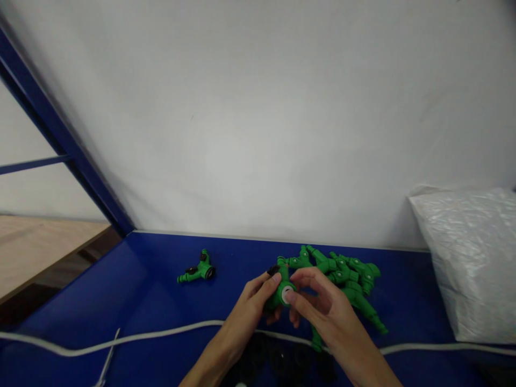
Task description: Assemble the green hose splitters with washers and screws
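Note:
My left hand (260, 295) is closed around a green Y-shaped hose connector (284, 275) with a black lever on one branch. The connector's round end faces me, and a white ring (287, 293) sits in it. At that ring, the thumb of my right hand (318, 301) presses on the white part, while its other fingers curve beside the connector. Just behind and right of my hands lies a pile of similar green connectors (342, 274). Another green connector with black levers (201, 270) lies apart on the left.
A white cable (161, 334) runs across the blue table (153, 295), passing under my hands. Dark round parts (278, 360) lie in front of me. A thin pale tool (108, 361) rests at left. A silvery-white plastic bag (475, 263) stands at right, by the white wall (258, 134).

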Demonstrator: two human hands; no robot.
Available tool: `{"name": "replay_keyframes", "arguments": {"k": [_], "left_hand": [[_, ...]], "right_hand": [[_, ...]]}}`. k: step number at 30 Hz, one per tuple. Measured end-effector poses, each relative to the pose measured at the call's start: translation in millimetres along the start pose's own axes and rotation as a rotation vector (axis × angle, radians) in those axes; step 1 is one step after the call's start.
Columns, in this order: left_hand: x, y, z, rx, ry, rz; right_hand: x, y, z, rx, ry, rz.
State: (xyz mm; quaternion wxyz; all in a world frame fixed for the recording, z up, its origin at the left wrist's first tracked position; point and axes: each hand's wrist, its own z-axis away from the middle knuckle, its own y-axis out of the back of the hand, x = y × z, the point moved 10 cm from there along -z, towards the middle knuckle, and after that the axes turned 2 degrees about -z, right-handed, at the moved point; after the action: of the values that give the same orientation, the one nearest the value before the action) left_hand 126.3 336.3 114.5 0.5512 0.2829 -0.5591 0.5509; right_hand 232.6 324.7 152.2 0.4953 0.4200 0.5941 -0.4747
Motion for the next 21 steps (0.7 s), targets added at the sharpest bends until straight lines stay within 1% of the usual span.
{"name": "replay_keyframes", "arguments": {"k": [6, 10, 12, 16, 19, 21], "left_hand": [[-3.3, 3.4, 1.0, 0.034, 0.021, -0.038], [2.1, -3.7, -0.4, -0.032, -0.038, -0.102], [3.8, -5.2, -1.3, -0.045, -0.058, -0.123], [3.7, -4.8, -3.2, -0.057, -0.074, -0.116], [0.6, 0.7, -5.1, -0.026, -0.06, -0.106], [-1.2, 2.6, -6.2, -0.018, -0.055, -0.117]], "right_hand": [[1.0, -1.5, 1.5, 0.02, -0.037, -0.021], [4.4, -2.6, 2.0, 0.018, -0.055, -0.061], [5.8, -1.2, 1.4, 0.019, -0.056, -0.064], [5.6, 0.0, 0.5, -0.023, -0.068, -0.023], [3.6, -0.2, 0.8, -0.062, -0.077, 0.004], [3.1, 0.9, 1.0, -0.061, -0.085, 0.008]]}}
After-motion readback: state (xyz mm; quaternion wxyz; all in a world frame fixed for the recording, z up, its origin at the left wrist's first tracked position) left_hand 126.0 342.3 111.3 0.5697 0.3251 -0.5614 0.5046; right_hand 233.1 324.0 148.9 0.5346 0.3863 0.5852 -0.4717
